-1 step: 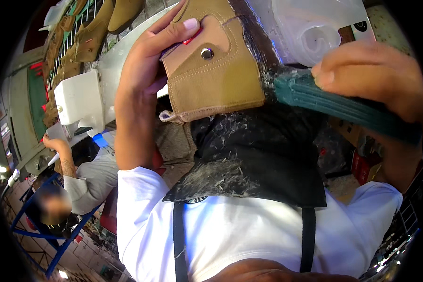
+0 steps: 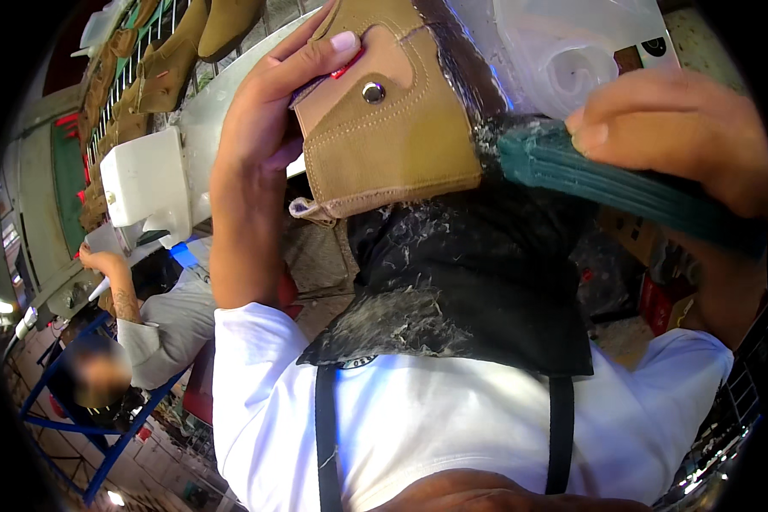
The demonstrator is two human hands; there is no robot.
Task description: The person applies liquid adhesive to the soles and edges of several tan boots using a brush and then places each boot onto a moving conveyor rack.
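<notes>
My left hand grips a tan ankle boot, its thumb pressed on the side near a small red tab. The boot has pale stitching and a round metal snap. Along its right side runs a dark, glossy, rough-looking edge. In my right hand is a dark green brush-like tool with a ridged body. Its dark, frayed tip meets the boot's right edge near the lower corner. The fingers pinch the tool from above; its far end is blurred.
A translucent plastic container stands beyond my right hand. White machine housing is at the left, near a rack of tan boots. Another person sits on the left by a blue metal frame. Whitish fluff covers my black apron.
Hardly anything differs. The boot and the green tool have shifted very slightly; both hands keep their hold.
</notes>
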